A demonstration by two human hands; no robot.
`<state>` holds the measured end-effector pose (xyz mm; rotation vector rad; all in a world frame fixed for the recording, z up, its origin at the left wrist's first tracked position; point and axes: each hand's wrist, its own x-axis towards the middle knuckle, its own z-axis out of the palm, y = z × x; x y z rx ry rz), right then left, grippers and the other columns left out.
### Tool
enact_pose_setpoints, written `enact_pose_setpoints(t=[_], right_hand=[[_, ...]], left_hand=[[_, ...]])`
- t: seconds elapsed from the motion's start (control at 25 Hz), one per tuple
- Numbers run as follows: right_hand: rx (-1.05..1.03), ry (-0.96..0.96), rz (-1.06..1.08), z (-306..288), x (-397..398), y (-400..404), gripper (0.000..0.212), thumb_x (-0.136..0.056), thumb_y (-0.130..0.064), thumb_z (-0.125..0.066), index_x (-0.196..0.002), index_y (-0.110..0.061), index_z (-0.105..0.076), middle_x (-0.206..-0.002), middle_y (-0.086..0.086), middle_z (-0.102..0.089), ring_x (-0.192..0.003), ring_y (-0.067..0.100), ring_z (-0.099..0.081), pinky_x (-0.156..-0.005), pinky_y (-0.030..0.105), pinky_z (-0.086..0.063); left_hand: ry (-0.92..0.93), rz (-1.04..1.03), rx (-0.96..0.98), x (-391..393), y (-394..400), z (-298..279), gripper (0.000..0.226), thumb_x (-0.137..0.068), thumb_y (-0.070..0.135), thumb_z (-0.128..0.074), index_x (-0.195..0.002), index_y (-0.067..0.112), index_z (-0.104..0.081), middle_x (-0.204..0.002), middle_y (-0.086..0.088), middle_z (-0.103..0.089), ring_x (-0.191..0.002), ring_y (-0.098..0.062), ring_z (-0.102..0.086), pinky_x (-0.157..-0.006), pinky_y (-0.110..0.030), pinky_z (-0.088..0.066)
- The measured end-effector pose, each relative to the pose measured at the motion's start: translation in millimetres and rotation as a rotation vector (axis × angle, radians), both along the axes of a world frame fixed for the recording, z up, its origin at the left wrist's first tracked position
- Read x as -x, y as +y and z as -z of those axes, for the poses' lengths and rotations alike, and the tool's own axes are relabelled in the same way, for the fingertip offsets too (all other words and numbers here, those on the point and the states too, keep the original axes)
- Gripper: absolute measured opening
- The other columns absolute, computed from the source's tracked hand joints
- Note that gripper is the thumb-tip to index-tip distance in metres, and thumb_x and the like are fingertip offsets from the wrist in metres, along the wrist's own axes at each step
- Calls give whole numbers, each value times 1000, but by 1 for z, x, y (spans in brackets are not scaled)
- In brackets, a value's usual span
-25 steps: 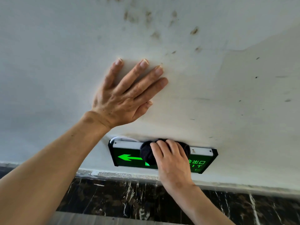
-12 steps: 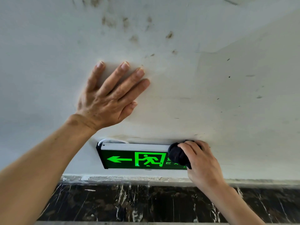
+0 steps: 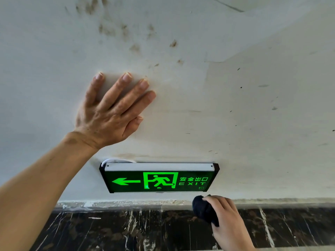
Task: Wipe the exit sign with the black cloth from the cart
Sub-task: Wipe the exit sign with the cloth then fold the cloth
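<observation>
The left hand (image 3: pixel 108 113) lies flat against the white wall (image 3: pixel 253 105), palm to the surface. Its four fingers (image 3: pixel 126 91) are straight and slightly fanned, with small gaps between them; the thumb is tucked along the lower right edge of the palm. It holds nothing. Brown smudges (image 3: pixel 136 48) mark the wall above the fingertips.

The sign (image 3: pixel 159 178) hangs on the wall below and right of that hand, apart from it. Its face glows green with a left-pointing arrow, a running figure in a doorway and the word EXIT. A pale strip runs along its top, and a white cable (image 3: pixel 116 160) loops out at the top left corner.

The right hand (image 3: pixel 226 220) is at the lower right, just below the sign's right corner and clear of it. Its fingers curl closed around the cloth (image 3: pixel 203 209), which is bunched into a dark wad that bulges out to the left of the fingertips. The cloth does not touch the sign. Behind the hand runs a dark marble band (image 3: pixel 126 230) with white veins.
</observation>
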<state>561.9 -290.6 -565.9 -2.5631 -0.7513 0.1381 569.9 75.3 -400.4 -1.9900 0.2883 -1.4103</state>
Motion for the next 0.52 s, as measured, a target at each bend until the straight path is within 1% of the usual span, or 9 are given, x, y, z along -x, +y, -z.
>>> enact_pose_setpoints(t=[0.08, 0.12, 0.2, 0.24, 0.28, 0.32, 0.36, 0.44, 0.52], right_hand=[[-112, 21, 118, -2, -1, -10, 63, -67, 4, -69, -119, -30, -57, -112, -16, -56, -111, 21, -53, -87, 25, -37], [-195, 39, 201, -5, -3, -13, 64, -68, 2, -72, -119, -34, -55, -111, -17, -54, -108, 18, -55, -86, 27, -38], [-366, 64, 337, -15, -11, -17, 66, -74, -8, -75, -122, -43, -47, -117, -18, -51, -104, 2, -52, -87, 27, -40], [-443, 64, 372, -21, -17, -17, 65, -77, -12, -75, -123, -45, -44, -121, -17, -49, -102, -9, -49, -86, 23, -40], [-510, 56, 394, -26, -22, -15, 64, -78, -14, -73, -123, -47, -42, -122, -16, -47, -102, -16, -47, -83, 18, -39], [-572, 42, 411, -32, -28, -12, 63, -79, -16, -72, -121, -50, -41, -122, -16, -47, -103, -22, -44, -81, 13, -36], [-624, 30, 427, -37, -34, -8, 63, -79, -17, -72, -119, -53, -39, -122, -16, -46, -104, -26, -42, -79, 11, -36], [-670, 38, 431, -44, -42, 5, 61, -78, -22, -72, -116, -56, -38, -121, -16, -46, -102, -23, -44, -78, 11, -35], [-609, 45, 393, -42, -46, 20, 57, -76, -29, -73, -119, -49, -41, -120, -15, -44, -97, -8, -51, -75, 14, -39]], left_hand=[[2, 8, -2, 0, 0, 0, 65, -93, 42, -42, -153, 19, -35, -163, -2, -20, -152, -25, -14, -119, -54, -12], [1, 12, 0, 0, 0, 0, 64, -93, 41, -42, -153, 19, -36, -163, -2, -20, -152, -25, -15, -118, -55, -13], [-7, 14, 1, 0, 0, 1, 64, -93, 41, -42, -152, 18, -37, -162, -2, -21, -152, -26, -15, -117, -56, -15], [-9, 12, -1, 0, 0, 1, 63, -93, 41, -42, -152, 18, -37, -164, -2, -20, -152, -26, -15, -118, -56, -15], [-10, 13, -2, 0, 0, 1, 63, -93, 41, -42, -152, 18, -37, -165, -2, -17, -152, -26, -14, -118, -56, -14], [-9, 15, -2, 0, -1, 1, 63, -93, 41, -42, -152, 17, -37, -166, -1, -15, -152, -26, -14, -118, -56, -14], [-9, 15, -4, 0, -2, 1, 63, -93, 41, -42, -152, 17, -38, -166, -1, -14, -152, -26, -14, -118, -56, -14], [-9, 14, -7, -1, -2, 0, 63, -94, 41, -42, -152, 17, -38, -166, -1, -14, -152, -26, -14, -117, -56, -14], [-13, 16, -7, 0, -2, 1, 63, -94, 41, -41, -152, 17, -38, -166, -1, -14, -152, -26, -14, -118, -55, -13]])
